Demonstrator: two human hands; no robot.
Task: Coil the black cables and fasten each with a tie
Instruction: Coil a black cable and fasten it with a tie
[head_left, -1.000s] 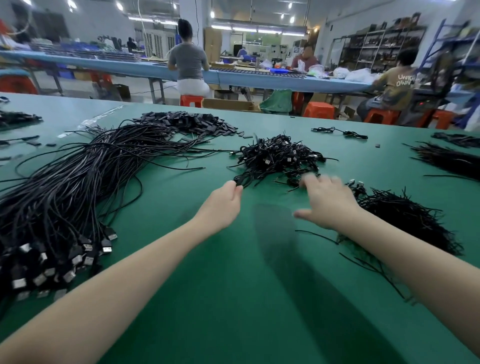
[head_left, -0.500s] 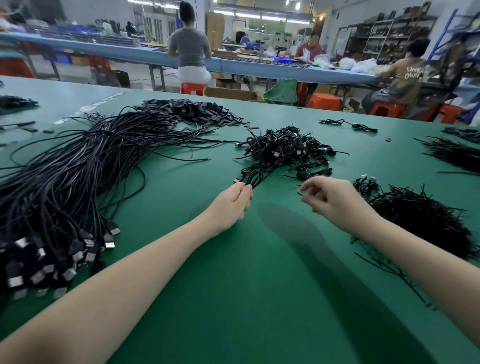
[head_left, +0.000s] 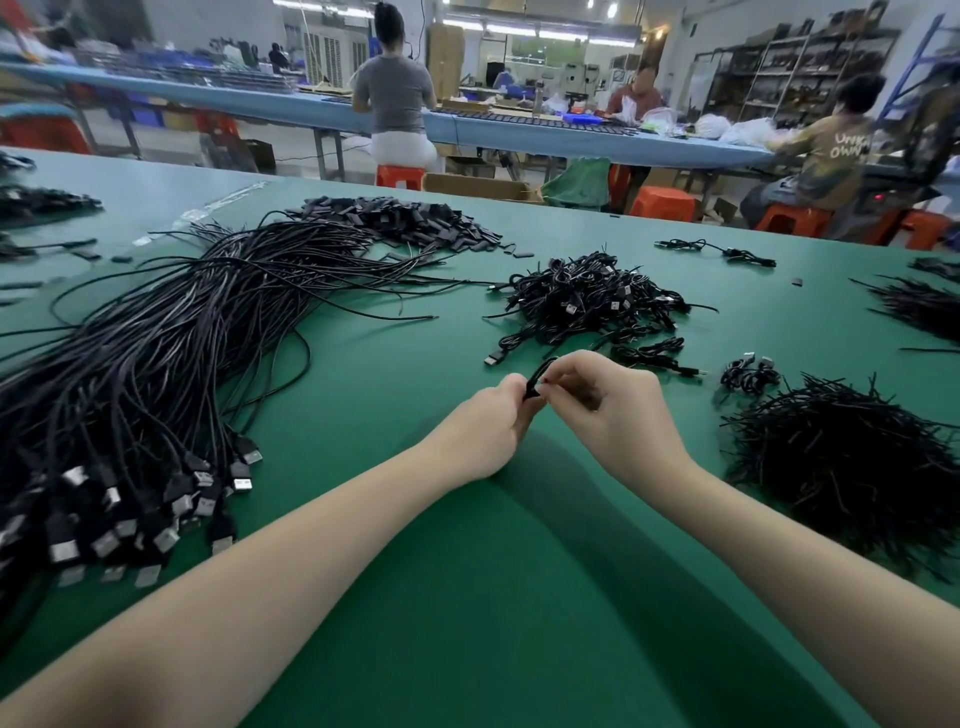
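Note:
My left hand and my right hand meet above the green table. Both pinch a small black cable loop between their fingertips. Most of that loop is hidden by the fingers. A large bundle of loose black cables with USB plugs sprawls at the left. Just beyond my hands lies a pile of coiled cables. A heap of thin black ties sits at the right.
A pile of small flat black pieces lies at the far middle. Two small coiled bundles rest right of my hands. More ties lie at the far right edge. People sit at a blue bench behind.
My left hand took a cable loop from the edge of the coiled pile. My right hand moved left and now pinches the same loop; both hands drew nearer to me.

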